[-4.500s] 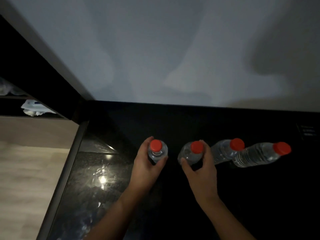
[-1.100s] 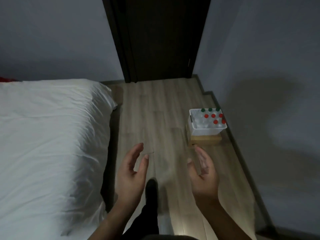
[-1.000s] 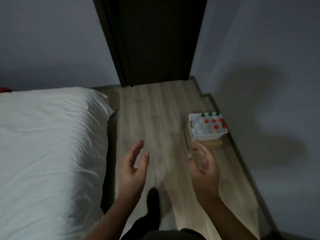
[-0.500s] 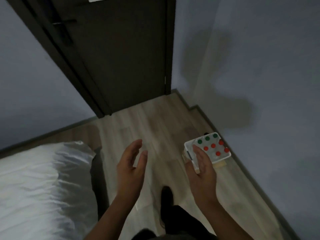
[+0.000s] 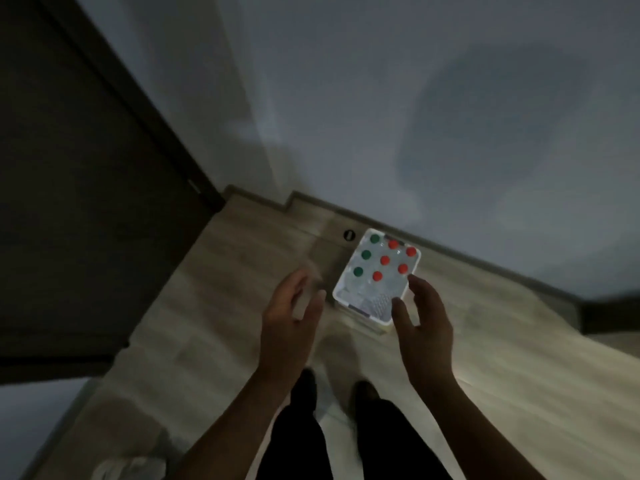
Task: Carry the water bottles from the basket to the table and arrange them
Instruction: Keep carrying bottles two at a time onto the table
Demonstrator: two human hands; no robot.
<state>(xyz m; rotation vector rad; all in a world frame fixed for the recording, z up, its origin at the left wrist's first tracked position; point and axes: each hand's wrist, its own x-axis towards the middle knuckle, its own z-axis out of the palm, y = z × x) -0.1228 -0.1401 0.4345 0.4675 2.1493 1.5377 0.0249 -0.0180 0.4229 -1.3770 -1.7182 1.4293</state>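
Observation:
A white basket (image 5: 338, 285) stands on the wooden floor by the wall, right in front of me. Upright water bottles fill its far part: several with red caps (image 5: 385, 260) and three with green caps (image 5: 365, 254). Its near part shows bare mesh bottom. My left hand (image 5: 290, 315) hovers to the left of the basket, fingers relaxed and holding nothing. My right hand (image 5: 421, 315) hovers over the basket's near right corner, also relaxed with nothing in it. The table is out of view.
A dark door (image 5: 79, 188) fills the left side. A grey wall (image 5: 415, 116) with a skirting board runs behind the basket. My legs and dark shoes (image 5: 341, 393) stand on the floor (image 5: 214, 306) just short of the basket. A white bed corner (image 5: 24, 420) shows at lower left.
I have walked up to the basket; it now lies right under my hands and the view has tilted down. Both hands stay held out with nothing in them.

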